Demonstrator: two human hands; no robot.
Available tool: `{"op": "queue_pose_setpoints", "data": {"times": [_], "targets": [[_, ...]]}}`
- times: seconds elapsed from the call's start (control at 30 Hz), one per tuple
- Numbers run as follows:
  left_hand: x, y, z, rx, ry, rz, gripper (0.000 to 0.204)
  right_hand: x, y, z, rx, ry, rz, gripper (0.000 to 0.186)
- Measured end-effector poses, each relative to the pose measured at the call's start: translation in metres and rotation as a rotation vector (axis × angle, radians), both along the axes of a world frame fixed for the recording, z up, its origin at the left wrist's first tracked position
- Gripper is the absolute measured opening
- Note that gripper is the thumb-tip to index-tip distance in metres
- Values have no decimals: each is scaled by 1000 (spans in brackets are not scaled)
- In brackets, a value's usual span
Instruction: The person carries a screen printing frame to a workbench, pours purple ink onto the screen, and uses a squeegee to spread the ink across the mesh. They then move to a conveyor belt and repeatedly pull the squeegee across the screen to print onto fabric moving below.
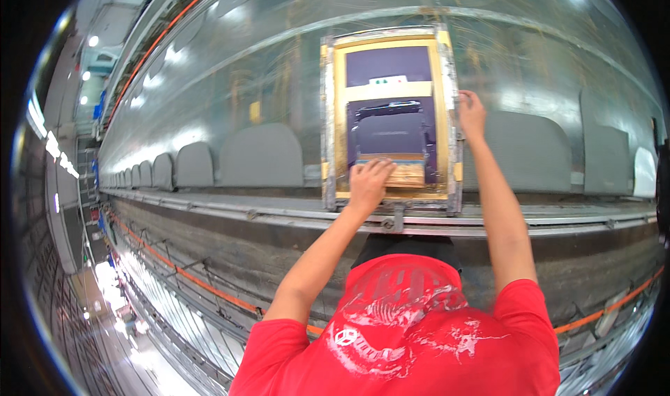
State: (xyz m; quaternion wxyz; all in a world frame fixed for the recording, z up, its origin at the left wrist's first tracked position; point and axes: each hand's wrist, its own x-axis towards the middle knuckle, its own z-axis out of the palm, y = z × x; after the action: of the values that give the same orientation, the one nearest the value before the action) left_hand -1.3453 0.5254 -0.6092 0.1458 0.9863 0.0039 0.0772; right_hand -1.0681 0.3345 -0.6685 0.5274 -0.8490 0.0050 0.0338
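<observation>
A screen-printing frame (451,61) lies on the long table in front of me, metal-edged with yellow tape around a dark purple mesh (387,64). A shiny dark line of ink (388,108) crosses the mesh. Near the frame's close end, my left hand (370,184) is closed on a squeegee (407,175) with a wooden handle; its blade edge is hidden. My right hand (472,114) has its fingers curled at the frame's right edge, farther up. A small white label (388,81) sits on the yellow band across the mesh.
Grey rounded fabric-like pieces (261,155) lie in a row along the table, left and right of the frame. A metal rail (279,210) runs along the table's near edge, with a clamp-like stop (395,221) below the frame. Orange pipes (181,273) run alongside.
</observation>
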Motion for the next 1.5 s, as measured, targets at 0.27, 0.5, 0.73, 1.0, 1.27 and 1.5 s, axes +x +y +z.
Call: {"op": "queue_pose_setpoints", "data": {"times": [0.27,0.5,0.73,1.0,1.27,1.5], "targets": [[-50,15,7,-134,-1,111,67,-1,38,52,-25,-169,45,26],[-121,190,7,-93,40,176,63,-98,224,27,54,-189,66,25],[-168,293,2,-92,1,197,59,-152,324,22,103,-100,63,24],[-196,286,11,-43,-6,148,55,-142,322,24,-48,-86,53,24],[-95,338,-2,-114,-9,132,41,-137,320,12,-78,-133,70,23],[-12,374,19,-128,38,174,40,-139,325,23,-59,-91,37,24]]}}
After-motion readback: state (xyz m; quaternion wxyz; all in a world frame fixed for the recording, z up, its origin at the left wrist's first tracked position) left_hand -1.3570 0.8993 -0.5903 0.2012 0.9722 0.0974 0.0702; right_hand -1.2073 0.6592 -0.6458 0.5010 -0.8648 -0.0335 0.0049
